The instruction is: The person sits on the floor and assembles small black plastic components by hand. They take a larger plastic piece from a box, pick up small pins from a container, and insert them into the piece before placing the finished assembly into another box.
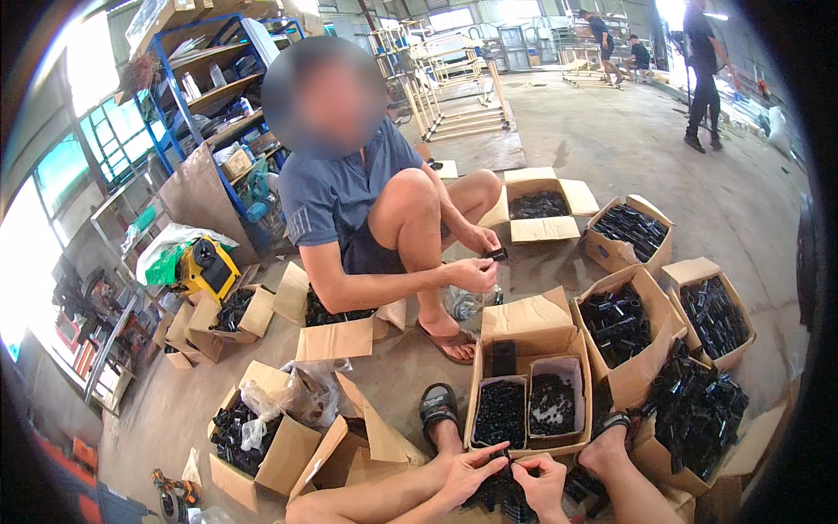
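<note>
My left hand (pixel 472 476) is closed in a pinch on a small black part (pixel 499 454), just over the near edge of an open cardboard box (pixel 483 371). Close beside it, my right hand (pixel 539 486) has its thumb and forefinger pressed together; whatever they grip is too small to make out. Inside that box, two trays hold small black pieces: a full left tray (pixel 500 412) and a right tray (pixel 553 403) whose pale bottom partly shows. More black parts (pixel 502 494) lie below my hands, between my legs.
Across from me a squatting person (pixel 349 196) handles a black piece (pixel 496 254). To the right stand several cartons of black parts, one heaped (pixel 698 406). An opened carton (pixel 262 445) with plastic bags and a cordless drill (pixel 175 496) are at left. A shelf rack (pixel 209 96) stands behind.
</note>
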`<state>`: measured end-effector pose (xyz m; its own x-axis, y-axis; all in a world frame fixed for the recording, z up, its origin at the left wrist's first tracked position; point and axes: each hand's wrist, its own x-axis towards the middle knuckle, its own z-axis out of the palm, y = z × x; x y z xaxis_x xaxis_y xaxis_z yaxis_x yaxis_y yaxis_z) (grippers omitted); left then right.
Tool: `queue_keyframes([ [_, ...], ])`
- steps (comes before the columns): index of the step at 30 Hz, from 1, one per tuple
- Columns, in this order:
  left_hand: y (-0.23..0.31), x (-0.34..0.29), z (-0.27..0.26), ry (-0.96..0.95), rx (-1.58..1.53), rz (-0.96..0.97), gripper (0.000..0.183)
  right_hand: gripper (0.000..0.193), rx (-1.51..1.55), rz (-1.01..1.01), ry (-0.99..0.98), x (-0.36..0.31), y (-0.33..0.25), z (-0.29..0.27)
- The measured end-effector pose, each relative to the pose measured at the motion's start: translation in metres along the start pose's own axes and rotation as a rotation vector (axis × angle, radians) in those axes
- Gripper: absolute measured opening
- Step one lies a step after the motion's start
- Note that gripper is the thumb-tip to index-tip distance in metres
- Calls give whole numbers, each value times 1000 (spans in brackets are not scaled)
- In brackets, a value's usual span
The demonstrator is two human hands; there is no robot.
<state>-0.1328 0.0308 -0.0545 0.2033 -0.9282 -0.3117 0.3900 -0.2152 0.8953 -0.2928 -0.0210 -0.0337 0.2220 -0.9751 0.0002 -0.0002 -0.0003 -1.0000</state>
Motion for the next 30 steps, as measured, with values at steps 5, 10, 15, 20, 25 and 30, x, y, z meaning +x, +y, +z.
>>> queue_keyframes([
  [5, -8, 4, -7, -26, -14, 14, 40, 19, -24, -58, -73, -6, 22, -2],
  [10, -8, 1, -9, 35, 34, 63, 39, 38, -144, -300, -223, -1, 22, -5],
  [15, -11, -2, 4, 190, 220, 141, 36, 30, 27, 106, -141, -18, 7, 21],
  [20, -16, -6, 5, 292, 757, 121, 44, 27, -151, 173, -72, -25, 32, 25],
  [25, -14, -6, -1, 198, 828, 70, 49, 24, -65, 222, -108, -24, 61, 17],
  [30, -50, 13, -32, -4, 349, -166, 52, 22, 223, 481, -106, -12, 69, 8],
])
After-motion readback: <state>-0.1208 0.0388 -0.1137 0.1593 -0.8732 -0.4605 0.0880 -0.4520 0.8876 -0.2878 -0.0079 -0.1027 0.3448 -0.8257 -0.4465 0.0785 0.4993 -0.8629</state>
